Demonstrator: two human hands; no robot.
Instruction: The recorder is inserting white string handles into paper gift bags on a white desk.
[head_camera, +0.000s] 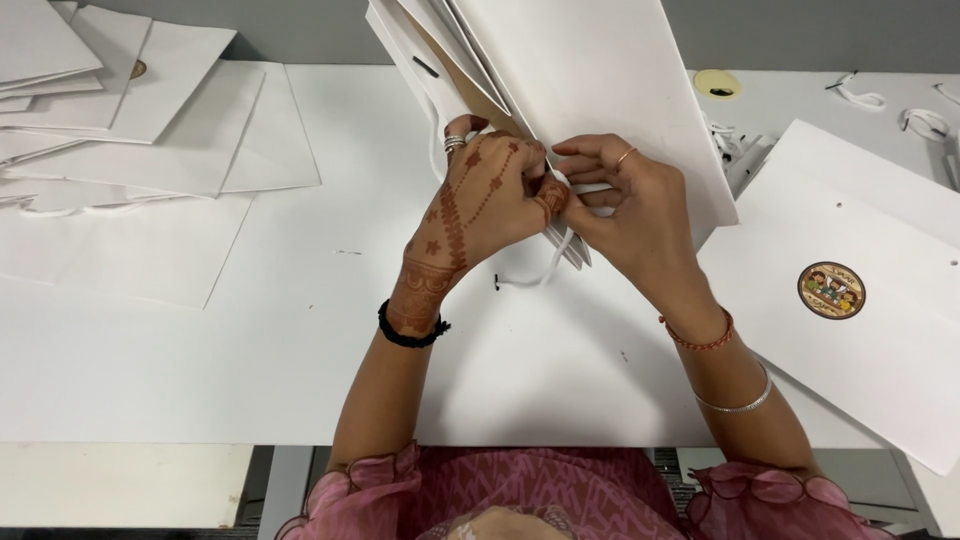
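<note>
White paper bag (590, 90) stands tilted on the worktop (300, 330), its lower edge between my hands. From the head view, my left hand (480, 205) and right hand (635, 215) both pinch its white cord handle (555, 262).

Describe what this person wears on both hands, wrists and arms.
The left hand bears a reddish-brown henna pattern, silver rings on one finger, and a black band at the wrist. The right hand has a thin gold ring, a red thread bracelet and a silver bangle. Both arms end in ruffled pink patterned sleeves.
</note>
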